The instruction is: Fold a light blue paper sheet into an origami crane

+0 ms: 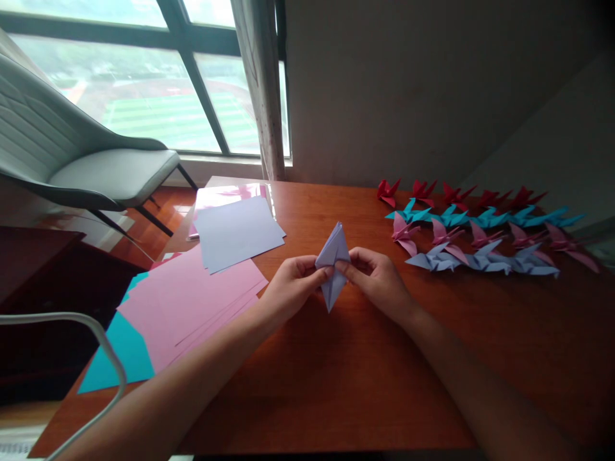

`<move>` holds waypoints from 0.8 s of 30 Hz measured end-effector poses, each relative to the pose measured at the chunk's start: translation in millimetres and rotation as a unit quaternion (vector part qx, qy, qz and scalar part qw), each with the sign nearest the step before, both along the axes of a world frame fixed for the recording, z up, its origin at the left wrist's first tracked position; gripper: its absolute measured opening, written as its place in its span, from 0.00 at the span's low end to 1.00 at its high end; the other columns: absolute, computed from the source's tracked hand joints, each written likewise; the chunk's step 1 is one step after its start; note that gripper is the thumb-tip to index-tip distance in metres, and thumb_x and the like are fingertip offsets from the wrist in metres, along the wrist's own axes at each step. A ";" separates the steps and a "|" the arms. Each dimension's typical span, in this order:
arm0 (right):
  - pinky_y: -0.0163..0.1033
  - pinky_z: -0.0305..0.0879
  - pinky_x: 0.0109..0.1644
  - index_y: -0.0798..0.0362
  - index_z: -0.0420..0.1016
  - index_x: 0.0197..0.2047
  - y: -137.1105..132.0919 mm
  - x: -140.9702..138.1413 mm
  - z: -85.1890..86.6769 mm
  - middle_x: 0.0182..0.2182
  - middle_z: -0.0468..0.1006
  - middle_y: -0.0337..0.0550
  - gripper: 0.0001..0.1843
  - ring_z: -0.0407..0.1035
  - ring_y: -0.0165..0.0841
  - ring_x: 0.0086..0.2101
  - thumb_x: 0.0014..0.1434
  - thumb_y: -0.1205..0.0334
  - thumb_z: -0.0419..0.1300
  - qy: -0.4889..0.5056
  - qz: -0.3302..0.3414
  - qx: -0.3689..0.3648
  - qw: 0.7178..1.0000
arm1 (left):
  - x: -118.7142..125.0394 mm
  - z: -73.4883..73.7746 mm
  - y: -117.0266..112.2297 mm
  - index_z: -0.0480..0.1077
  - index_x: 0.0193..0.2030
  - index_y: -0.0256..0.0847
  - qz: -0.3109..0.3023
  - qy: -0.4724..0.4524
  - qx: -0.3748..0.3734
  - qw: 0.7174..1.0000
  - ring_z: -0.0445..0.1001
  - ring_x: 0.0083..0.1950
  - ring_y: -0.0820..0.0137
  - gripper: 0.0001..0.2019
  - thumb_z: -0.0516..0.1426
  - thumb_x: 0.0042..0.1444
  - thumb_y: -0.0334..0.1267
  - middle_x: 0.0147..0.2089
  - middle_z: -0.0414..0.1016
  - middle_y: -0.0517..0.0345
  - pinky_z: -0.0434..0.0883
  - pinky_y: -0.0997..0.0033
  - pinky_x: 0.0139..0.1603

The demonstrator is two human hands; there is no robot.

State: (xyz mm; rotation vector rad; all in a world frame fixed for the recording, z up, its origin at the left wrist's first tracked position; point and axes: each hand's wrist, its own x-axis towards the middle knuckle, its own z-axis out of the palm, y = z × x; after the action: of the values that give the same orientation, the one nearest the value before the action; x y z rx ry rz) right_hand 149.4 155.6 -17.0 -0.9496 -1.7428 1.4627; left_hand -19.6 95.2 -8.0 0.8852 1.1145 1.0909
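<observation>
A lavender piece of folded paper [335,246], shaped like a narrow diamond, is held up over the middle of the table. My left hand [300,278] pinches its left edge between thumb and fingers. On the opposite edge my right hand [377,276] grips it the same way, with the thumb across its front. The paper's lower tip points down toward the tabletop, and its upper part shows layered folds. Fingers behind the paper are partly hidden.
Rows of paper cranes stand at the right: red [451,195], turquoise [451,216], pink [444,234] and lavender [485,259]. Lavender sheets [240,234], pink sheets [192,298] and turquoise paper [120,352] lie at the left of the wooden table [336,390]. A chair [115,173] stands beyond.
</observation>
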 end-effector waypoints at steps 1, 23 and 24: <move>0.35 0.64 0.31 0.52 0.75 0.31 0.9 1.0 -0.9 0.26 0.77 0.38 0.16 0.69 0.30 0.27 0.57 0.47 0.65 -0.012 0.002 0.006 1.000 | 0.1 0.2 -0.4 0.76 0.38 0.33 -0.002 -0.005 -0.003 1.000 0.70 0.32 0.72 0.18 0.65 0.52 0.49 0.31 0.75 0.57 0.67 0.75 0.33; 0.35 0.53 0.25 0.52 0.67 0.23 -3.5 1.8 7.0 0.19 0.66 0.34 0.23 0.58 0.27 0.22 0.57 0.43 0.63 -0.028 0.002 -0.015 1.000 | 1.0 2.8 -2.9 0.75 0.35 0.36 0.014 -0.012 -0.019 1.000 0.71 0.30 0.72 0.18 0.61 0.57 0.52 0.30 0.76 0.57 0.68 0.75 0.31; 0.35 0.54 0.26 0.52 0.68 0.24 -3.5 1.9 8.0 0.20 0.67 0.35 0.22 0.59 0.28 0.23 0.58 0.43 0.63 -0.028 0.014 -0.019 0.999 | 1.1 2.6 -2.8 0.74 0.33 0.35 0.017 0.002 -0.012 1.000 0.70 0.28 0.74 0.18 0.61 0.56 0.52 0.28 0.74 0.58 0.66 0.77 0.30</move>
State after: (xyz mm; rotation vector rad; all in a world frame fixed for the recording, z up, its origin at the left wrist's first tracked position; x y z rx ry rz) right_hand 151.3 152.1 -9.0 -0.9985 -1.7819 1.5056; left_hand -18.4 92.4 -5.4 0.8524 1.1461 1.1015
